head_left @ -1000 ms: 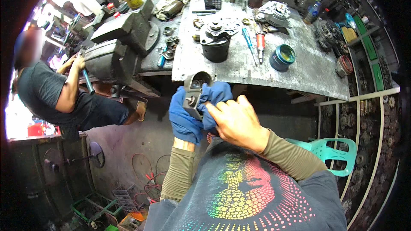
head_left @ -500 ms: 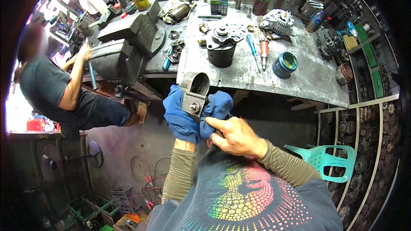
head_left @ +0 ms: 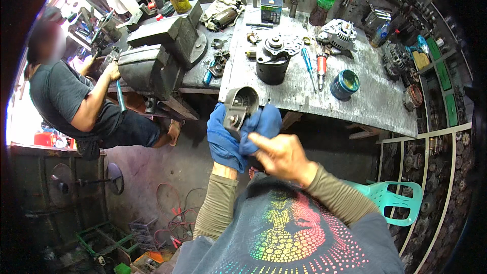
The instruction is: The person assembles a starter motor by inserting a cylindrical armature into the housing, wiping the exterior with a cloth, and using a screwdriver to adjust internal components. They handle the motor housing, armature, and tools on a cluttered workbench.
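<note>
A hollow grey metal housing [head_left: 234,116] with a round open end and a nut on its side is held up in front of the bench edge. My left hand [head_left: 224,170], mostly hidden under a blue cloth [head_left: 221,139], grips the housing through it. My right hand [head_left: 285,156] is closed on another bunched part of the cloth and presses it against the housing's right side; the fingers are slightly blurred. Beyond, on the bench, stands a dark cylinder topped by a metal end piece [head_left: 274,45].
On the metal-topped bench [head_left: 365,106] lie a blue screwdriver [head_left: 308,66], a red-handled tool [head_left: 321,66], an open jar [head_left: 345,84] and an alternator [head_left: 338,34]. A large vise [head_left: 144,71] stands left, a co-worker [head_left: 66,91] beside it. A turquoise chair [head_left: 401,203] is at right.
The view has shifted, so the bench sits slightly to the right. My right hand has moved a little along the housing's side with the cloth. The co-worker's hands have shifted near the vise.
</note>
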### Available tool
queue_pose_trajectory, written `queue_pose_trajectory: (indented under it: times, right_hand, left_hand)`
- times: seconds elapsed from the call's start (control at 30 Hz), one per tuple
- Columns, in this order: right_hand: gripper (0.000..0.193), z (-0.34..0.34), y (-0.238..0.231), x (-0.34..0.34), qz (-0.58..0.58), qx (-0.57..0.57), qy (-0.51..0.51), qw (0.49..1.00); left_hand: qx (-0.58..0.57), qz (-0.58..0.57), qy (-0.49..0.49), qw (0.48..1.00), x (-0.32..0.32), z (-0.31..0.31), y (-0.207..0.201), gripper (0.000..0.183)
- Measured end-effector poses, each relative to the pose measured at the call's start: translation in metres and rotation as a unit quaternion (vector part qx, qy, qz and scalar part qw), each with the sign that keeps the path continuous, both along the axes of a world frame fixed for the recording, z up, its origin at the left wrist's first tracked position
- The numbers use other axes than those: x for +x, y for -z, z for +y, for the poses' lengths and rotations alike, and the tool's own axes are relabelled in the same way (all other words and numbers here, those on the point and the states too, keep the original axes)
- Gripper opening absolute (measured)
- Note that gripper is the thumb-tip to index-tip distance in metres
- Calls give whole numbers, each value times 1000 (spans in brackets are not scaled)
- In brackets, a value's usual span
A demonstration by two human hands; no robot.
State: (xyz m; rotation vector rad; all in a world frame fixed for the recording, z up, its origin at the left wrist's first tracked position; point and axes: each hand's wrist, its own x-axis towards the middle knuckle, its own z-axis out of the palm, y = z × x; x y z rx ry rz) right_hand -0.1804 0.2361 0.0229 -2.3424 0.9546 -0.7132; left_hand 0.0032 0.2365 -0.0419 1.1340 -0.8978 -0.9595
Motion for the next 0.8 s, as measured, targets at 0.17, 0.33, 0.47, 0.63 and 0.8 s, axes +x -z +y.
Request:
queue_pose_trajectory:
  times: [0.17,0.33,0.47,0.63,0.8]
  right_hand:
    - [31,21,11,-32,-205,305,-5,930]
    - [46,-1,-15,-91,220,46,14,974]
    - [91,-33,-52,-80,69,-50,-66,994]
    - [112,-74,-45,-44,105,-99,-130,981]
    - [78,-108,-24,-52,-49,-122,-85,988]
  left_hand:
    - [-4,-3,8,1000,-7,17,-13,19]
    - [31,64,71,995,-3,17,-34,50]
    - [35,-199,130,971,-11,21,-52,42]
    - [-61,-252,180,949,-32,2,-67,70]
    - [58,-308,132,941,-44,-21,-91,56]
